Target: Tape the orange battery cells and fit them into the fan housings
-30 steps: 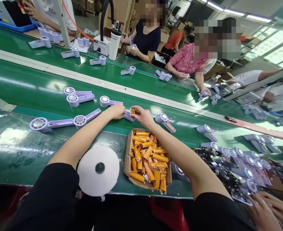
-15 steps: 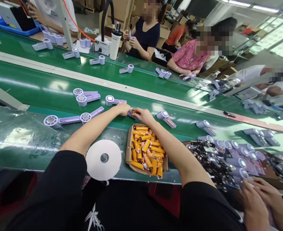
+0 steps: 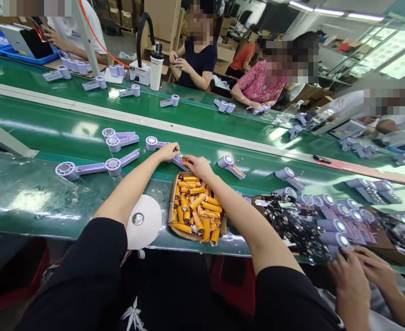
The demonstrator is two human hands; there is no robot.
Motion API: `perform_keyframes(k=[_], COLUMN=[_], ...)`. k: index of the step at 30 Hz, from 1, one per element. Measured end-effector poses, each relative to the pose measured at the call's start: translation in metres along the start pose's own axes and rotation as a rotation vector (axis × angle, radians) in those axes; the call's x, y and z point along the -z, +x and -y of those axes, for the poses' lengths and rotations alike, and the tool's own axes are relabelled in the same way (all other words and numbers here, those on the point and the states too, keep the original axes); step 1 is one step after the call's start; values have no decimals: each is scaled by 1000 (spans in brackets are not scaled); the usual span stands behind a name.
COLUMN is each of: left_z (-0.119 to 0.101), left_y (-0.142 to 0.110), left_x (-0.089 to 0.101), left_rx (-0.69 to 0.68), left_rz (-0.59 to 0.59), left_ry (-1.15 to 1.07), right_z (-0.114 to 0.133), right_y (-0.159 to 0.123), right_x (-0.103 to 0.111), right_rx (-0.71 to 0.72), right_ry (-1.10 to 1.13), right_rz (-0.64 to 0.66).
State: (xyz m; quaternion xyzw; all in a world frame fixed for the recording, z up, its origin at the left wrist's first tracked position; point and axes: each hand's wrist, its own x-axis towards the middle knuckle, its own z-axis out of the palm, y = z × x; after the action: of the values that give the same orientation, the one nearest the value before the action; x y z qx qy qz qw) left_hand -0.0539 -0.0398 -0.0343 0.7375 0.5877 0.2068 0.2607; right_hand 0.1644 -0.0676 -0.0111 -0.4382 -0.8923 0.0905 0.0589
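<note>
My left hand [image 3: 170, 151] is closed in a pinch above a lilac handheld-fan housing [image 3: 180, 162]; what is in its fingertips is too small to make out. My right hand [image 3: 199, 167] is closed at the same housing, its fingers on an orange-wrapped battery cell that is mostly hidden. Just below my hands, a cardboard box [image 3: 171, 216] holds many orange battery cells [image 3: 198, 201] with thin wires. A white roll of tape or label [image 3: 151, 220] lies flat beside my left forearm.
More lilac fan housings [image 3: 113, 166] lie along the green conveyor [image 3: 51, 115] to the left and right. Black wired parts [image 3: 292, 220] and stacked housings are at right, near a co-worker's hands [image 3: 352, 276]. Other people sit across the line.
The view has shifted slightly, so most things sit further left. My left hand has lifted a little from the housing, while my right hand stays at it.
</note>
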Motion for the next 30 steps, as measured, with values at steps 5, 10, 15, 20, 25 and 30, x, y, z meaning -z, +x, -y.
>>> perform_keyframes(k=[5,10,15,20,25,30], left_z=[-8,-16,-36,0,42,27], left_y=[7,12,-10,-113,-199,-250], left_x=[-14,-29,-8,48,75,72], left_rx=[35,58,57,43,196,136], left_rz=[-33,-32,-21,-201,-19,135], left_ry=[-9,-37,-12,349,749,733], right_z=[2,4,3,-7,32,78], right_y=[19,34,28,-29,-117,-189], right_x=[-1,-5,15,43,66,56], right_rx=[-11,13,91,172,388,582], right_ry=[-153,-257,-270,-64,265,405], right_rz=[148,300,355,131,-137,-125])
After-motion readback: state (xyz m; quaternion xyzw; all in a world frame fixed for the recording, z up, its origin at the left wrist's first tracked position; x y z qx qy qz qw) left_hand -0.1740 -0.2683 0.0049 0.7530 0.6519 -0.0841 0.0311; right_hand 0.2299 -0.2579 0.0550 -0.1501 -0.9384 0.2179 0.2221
